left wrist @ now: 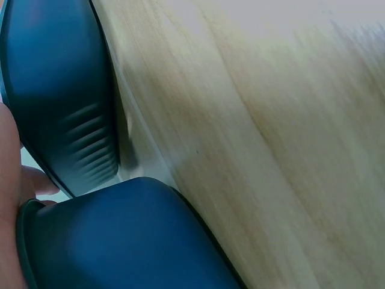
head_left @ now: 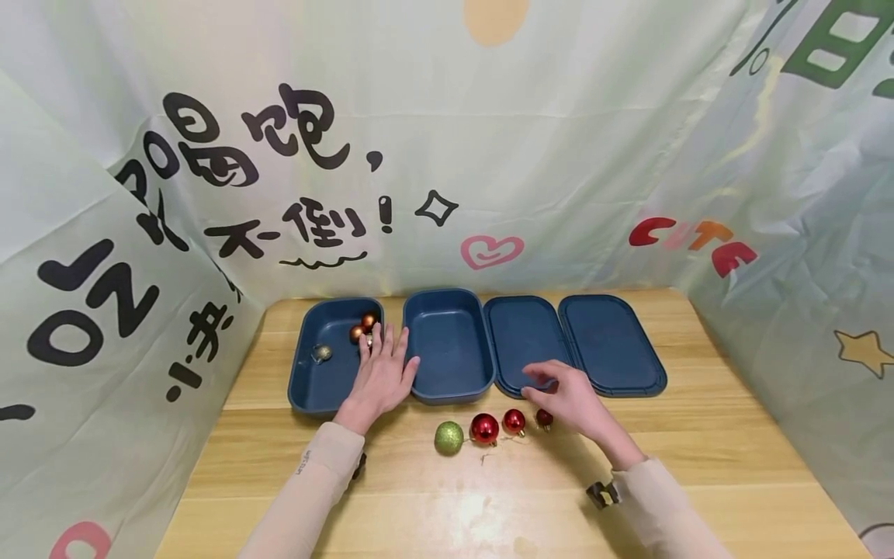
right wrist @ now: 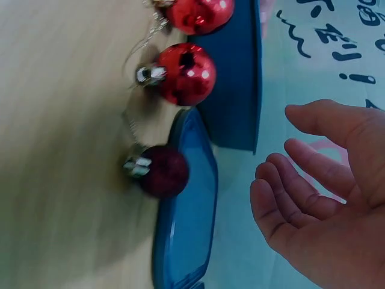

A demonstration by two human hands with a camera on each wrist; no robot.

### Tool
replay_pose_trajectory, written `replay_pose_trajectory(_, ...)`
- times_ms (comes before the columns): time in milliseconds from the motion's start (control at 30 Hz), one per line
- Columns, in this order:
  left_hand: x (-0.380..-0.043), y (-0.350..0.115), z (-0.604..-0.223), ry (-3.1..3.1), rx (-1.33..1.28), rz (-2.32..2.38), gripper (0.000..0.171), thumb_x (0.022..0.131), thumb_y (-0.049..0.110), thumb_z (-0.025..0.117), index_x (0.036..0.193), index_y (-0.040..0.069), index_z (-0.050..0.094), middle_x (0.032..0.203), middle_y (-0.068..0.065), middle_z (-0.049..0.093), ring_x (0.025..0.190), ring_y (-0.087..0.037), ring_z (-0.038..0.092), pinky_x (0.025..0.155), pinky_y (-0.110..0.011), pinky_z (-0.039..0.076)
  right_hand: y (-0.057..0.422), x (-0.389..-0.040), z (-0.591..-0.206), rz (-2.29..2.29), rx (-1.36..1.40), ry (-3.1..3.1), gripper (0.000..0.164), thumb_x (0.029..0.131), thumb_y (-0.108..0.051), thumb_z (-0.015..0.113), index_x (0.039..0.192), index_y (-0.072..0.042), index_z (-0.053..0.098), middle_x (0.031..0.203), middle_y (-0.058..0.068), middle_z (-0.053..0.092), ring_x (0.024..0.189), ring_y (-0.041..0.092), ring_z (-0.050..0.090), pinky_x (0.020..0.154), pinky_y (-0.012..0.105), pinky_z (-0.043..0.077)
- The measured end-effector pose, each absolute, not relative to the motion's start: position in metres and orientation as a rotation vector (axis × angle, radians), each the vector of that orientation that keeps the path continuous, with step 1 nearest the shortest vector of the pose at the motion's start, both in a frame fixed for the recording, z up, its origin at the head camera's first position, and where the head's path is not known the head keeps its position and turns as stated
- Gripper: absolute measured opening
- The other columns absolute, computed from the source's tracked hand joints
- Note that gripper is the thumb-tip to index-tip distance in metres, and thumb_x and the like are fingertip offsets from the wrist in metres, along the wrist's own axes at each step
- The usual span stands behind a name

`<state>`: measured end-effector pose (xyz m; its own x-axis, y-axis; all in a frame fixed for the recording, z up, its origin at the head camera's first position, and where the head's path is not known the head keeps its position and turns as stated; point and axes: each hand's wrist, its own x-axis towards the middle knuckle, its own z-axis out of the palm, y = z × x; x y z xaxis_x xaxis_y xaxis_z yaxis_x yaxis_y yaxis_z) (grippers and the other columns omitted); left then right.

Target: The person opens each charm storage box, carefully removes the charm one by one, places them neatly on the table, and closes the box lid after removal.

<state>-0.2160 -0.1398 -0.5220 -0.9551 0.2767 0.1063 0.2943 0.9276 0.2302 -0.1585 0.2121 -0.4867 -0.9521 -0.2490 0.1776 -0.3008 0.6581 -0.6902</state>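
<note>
My left hand (head_left: 381, 374) reaches over the right wall of the left blue box (head_left: 317, 392), fingers spread and fairly straight. Its fingertips overlap the copper baubles (head_left: 369, 319) inside and partly hide them. A small gold bauble (head_left: 323, 352) lies further left in that box. My right hand (head_left: 567, 394) hovers with bent fingers and nothing between them, above a dark red bauble (right wrist: 163, 171). Left of that one, on the table, sit a shiny red bauble (head_left: 514, 421), a larger red bauble (head_left: 485, 428) and a glittery green bauble (head_left: 448, 439).
A second blue box (head_left: 450, 361) stands right of the first, with two flat blue lids, a nearer lid (head_left: 527, 338) and a farther lid (head_left: 613, 345), on its right. All rest on a wooden table (head_left: 447, 512) enclosed by printed cloth (head_left: 573, 171).
</note>
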Motion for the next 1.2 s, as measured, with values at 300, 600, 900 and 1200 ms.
replay_pose_trajectory(300,-0.215,-0.145,-0.523,-2.954,-0.437,-0.518,0.063,0.114,0.044,0.034,0.165,0.006,0.034,0.172,-0.031,0.018,0.162,-0.051,0.011,0.131,-0.063,0.010,0.183,-0.171,-0.474,1.207,0.576,-2.763,0.028,0.092,-0.011,0.081,0.119,-0.005,0.077,0.106,0.005,0.074,0.090,0.018,0.069,0.076,0.026,0.057)
replay_pose_trajectory(600,-0.217,-0.173,-0.512,-2.807,-0.415,-0.536,0.062,0.112,0.039,0.046,0.157,-0.003,0.045,0.164,-0.035,0.035,0.158,-0.053,0.024,0.130,-0.063,0.016,0.148,-0.181,-0.462,1.253,0.707,-2.738,0.031,0.094,-0.014,0.079,0.124,-0.005,0.075,0.107,0.011,0.074,0.090,0.020,0.068,0.074,0.026,0.056)
replay_pose_trajectory(900,-0.211,-0.223,-0.504,-2.891,-0.256,-0.436,0.068,0.113,0.046,0.040,0.164,0.002,0.034,0.168,-0.036,0.025,0.158,-0.059,0.011,0.125,-0.073,0.005,0.116,-0.192,-0.454,1.276,0.812,-2.716,0.033,0.096,-0.015,0.077,0.127,-0.006,0.073,0.107,0.006,0.073,0.091,0.016,0.068,0.078,0.030,0.057)
replay_pose_trajectory(1200,-0.200,-0.254,-0.512,-2.984,-0.108,-0.405,0.076,0.112,0.053,0.035,0.167,0.003,0.025,0.169,-0.039,0.014,0.159,-0.059,-0.003,0.125,-0.075,-0.001,0.095,-0.201,-0.445,1.283,0.874,-2.682,0.033,0.095,-0.016,0.078,0.127,-0.006,0.073,0.105,0.006,0.073,0.092,0.019,0.070,0.079,0.031,0.059)
